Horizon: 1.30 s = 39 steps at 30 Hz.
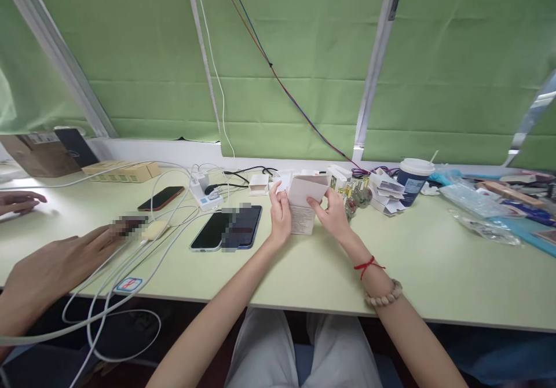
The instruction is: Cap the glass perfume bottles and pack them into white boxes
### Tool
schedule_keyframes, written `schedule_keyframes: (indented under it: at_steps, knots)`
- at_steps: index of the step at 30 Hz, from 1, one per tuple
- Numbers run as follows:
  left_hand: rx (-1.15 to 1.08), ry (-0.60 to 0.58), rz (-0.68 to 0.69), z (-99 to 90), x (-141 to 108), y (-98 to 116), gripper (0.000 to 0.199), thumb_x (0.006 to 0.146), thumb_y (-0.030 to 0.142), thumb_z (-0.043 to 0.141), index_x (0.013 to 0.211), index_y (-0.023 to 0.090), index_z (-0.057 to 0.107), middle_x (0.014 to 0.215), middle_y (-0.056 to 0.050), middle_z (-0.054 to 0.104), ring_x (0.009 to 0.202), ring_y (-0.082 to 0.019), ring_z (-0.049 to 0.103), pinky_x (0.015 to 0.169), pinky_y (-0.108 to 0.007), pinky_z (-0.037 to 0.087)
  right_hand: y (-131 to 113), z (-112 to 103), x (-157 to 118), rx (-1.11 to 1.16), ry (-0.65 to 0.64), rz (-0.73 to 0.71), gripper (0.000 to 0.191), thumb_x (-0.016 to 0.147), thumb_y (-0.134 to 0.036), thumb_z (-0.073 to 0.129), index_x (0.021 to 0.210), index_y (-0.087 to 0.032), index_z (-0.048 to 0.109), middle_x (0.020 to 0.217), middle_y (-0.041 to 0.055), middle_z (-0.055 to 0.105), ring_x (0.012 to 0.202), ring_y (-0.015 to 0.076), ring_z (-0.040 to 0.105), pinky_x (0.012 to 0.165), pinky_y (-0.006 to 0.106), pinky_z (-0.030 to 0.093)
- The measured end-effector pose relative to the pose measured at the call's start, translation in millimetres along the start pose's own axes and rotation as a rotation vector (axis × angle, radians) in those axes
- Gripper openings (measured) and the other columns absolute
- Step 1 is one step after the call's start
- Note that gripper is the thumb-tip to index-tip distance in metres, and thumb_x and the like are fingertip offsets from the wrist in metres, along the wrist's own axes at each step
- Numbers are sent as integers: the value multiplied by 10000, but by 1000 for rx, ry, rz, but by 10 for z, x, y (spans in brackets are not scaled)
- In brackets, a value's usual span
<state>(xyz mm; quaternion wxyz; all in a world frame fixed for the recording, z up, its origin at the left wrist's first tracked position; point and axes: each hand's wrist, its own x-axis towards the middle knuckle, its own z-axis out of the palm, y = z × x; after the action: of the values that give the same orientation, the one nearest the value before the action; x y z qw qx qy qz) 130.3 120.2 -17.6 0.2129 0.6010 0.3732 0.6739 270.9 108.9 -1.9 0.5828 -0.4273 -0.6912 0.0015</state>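
A small white cardboard box (pixel 306 191) is held up over the table in front of me, with its open-looking top edge toward the back. Below it shows a panel with fine print (pixel 303 221); whether this belongs to the box or is a separate sheet I cannot tell. My left hand (pixel 281 214) is closed on the box's left side, its fingers upright along the edge. On the right side, my right hand (pixel 333 211) pinches the box with the thumb across its front face. Several small glass bottles (pixel 359 194) with gold-coloured necks stand just beyond my right hand.
White cartons (pixel 386 191) are piled beside a dark blue paper cup (pixel 412 180). Two phones (pixel 228 227) lie left of my hands, near a power strip (pixel 208 200) and loose white cables. Another person's hand (pixel 73 255) rests at left. Plastic bags (pixel 478 200) lie at right.
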Motion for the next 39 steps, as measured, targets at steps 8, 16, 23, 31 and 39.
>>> schedule_keyframes:
  at_steps: [8,16,23,31,39]
  knots:
    - [46,-63,125,-25,34,-51,362,876,507,436,1077,212,493,1039,-78,541,925,-174,530,799,-289,431,23,9,-8,10,-50,25,421,836,-536,475,1007,-160,557,733,43,554,744,215,514,745,365,390]
    - [129,-110,132,-24,18,-40,283,870,451,478,982,191,486,915,-49,505,883,-165,520,775,-269,425,42,42,-61,-44,-84,-23,519,826,-502,517,1224,-170,507,886,95,590,840,247,527,799,421,415]
    - [232,-211,200,-72,41,45,247,836,416,527,904,183,578,987,-60,486,876,-168,516,709,-247,413,-40,-10,-65,139,26,-65,595,875,-376,500,1395,-222,258,1224,105,517,1095,205,506,921,380,417]
    - [112,-187,116,-45,4,-21,443,850,409,499,1219,210,356,1162,-90,489,929,-161,542,793,-275,421,-15,4,-40,111,31,-171,205,920,-279,423,994,-206,600,1084,69,598,1057,187,543,940,382,411]
    - [-111,-198,-94,-1,46,-33,406,830,382,485,1162,197,343,938,-36,542,752,-115,549,634,-212,399,9,53,-77,39,147,-77,143,793,-273,547,902,-180,557,1043,101,550,1015,210,535,846,382,466]
